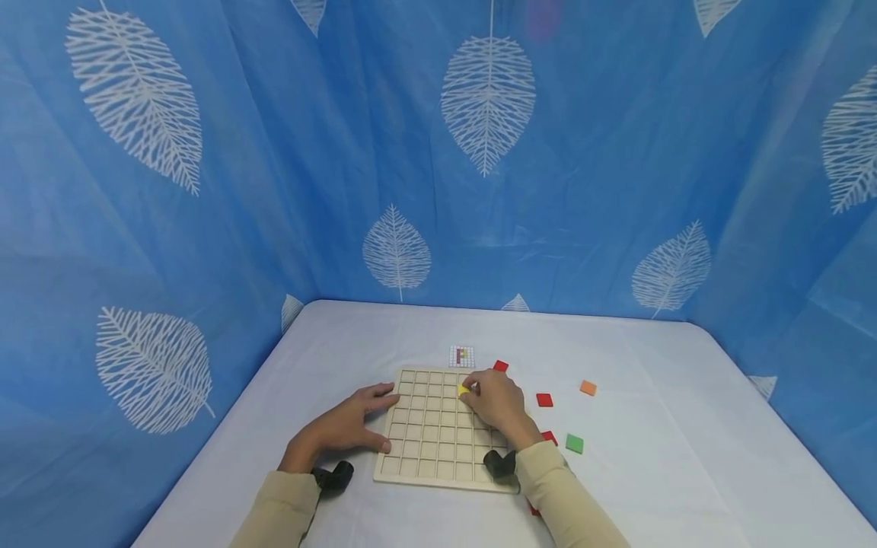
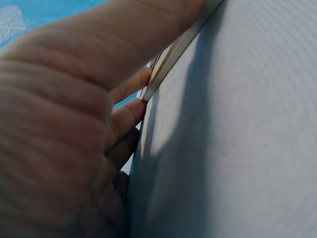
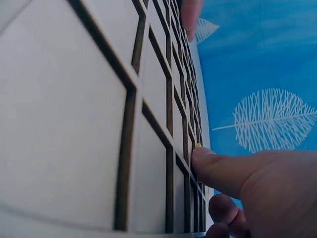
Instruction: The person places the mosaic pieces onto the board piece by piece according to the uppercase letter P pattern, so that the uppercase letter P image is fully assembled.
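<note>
A pale wooden grid board [image 1: 421,449] lies on the table, divided into square cells by raised strips. Along its left edge rests my left hand [image 1: 346,422], thumb and fingers spread apart; the left wrist view shows the fingertips [image 2: 133,106] against the board's side. Over the upper right part of the grid, my right hand [image 1: 496,399] pinches a yellow square tile [image 1: 463,390] between thumb and fingers, right at a cell. Only a sliver of yellow shows past the thumb [image 3: 204,157] in the right wrist view.
Behind the board lies a small printed pattern card [image 1: 462,356]. Right of the board are several red tiles [image 1: 544,399], an orange tile [image 1: 588,388] and a green tile [image 1: 575,444]. My right sleeve [image 1: 565,495] partly covers a red tile. A blue leaf-print curtain [image 1: 534,251] surrounds the table.
</note>
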`<state>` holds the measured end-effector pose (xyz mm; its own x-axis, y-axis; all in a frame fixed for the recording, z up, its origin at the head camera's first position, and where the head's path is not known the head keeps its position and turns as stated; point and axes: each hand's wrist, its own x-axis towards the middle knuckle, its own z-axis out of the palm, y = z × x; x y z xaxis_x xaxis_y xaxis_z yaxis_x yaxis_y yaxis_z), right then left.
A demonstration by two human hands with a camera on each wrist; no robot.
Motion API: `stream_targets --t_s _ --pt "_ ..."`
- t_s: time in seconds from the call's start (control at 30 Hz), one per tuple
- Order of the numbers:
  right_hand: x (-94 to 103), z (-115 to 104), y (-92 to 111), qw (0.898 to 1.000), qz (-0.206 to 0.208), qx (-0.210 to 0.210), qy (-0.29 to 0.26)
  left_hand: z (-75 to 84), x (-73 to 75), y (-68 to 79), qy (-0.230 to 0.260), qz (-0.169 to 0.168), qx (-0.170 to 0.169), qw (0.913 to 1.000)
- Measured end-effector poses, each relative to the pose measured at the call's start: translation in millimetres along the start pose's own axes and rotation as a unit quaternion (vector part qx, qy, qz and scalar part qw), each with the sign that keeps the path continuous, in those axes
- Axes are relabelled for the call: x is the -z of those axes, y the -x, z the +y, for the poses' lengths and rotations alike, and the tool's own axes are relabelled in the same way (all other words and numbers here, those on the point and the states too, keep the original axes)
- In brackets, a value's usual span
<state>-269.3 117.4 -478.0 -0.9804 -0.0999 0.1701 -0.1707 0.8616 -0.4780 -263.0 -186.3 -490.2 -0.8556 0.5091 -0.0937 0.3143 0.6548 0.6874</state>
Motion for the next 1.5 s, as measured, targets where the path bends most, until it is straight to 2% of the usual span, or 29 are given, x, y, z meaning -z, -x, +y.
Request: stream_targets --t_s 0.33,0.53,0.63,0.83,0.93,1.17,1.3,1.5 --pt "3.0 -6 0 0.994 0.017 0.034 0.098 0.0 2.0 -1.1 0.006 0.000 0.013 0.9999" --pt "2.8 -4 1 0.992 0.006 0.042 0.118 1.0 1.2 0.4 0.007 -0.002 0.014 0.9999" --pt "2.9 -2 2 0.994 0.001 0.041 0.104 2.3 1.1 0.8 0.007 -0.002 0.016 0.9998" --pt "6.2 3 4 0.999 -0.008 0.040 0.025 3.3 2.4 1.3 0.003 -0.005 0.020 0.9998" --pt "8.6 5 4 0.999 -0.020 0.040 0.002 3.3 2.4 1.6 0.002 -0.006 0.020 0.9998" --pt "10.6 9 0 0.998 -0.042 0.031 -0.018 2.6 1.9 0.0 0.008 -0.003 0.015 0.9998" --pt "13.7 10 0 0.999 -0.032 0.021 -0.020 0.3 1.7 -1.1 0.006 -0.004 0.011 0.9999" --pt "29.8 12 2 0.999 -0.009 0.022 -0.027 -2.2 1.4 -2.3 0.003 -0.005 0.007 1.0000"
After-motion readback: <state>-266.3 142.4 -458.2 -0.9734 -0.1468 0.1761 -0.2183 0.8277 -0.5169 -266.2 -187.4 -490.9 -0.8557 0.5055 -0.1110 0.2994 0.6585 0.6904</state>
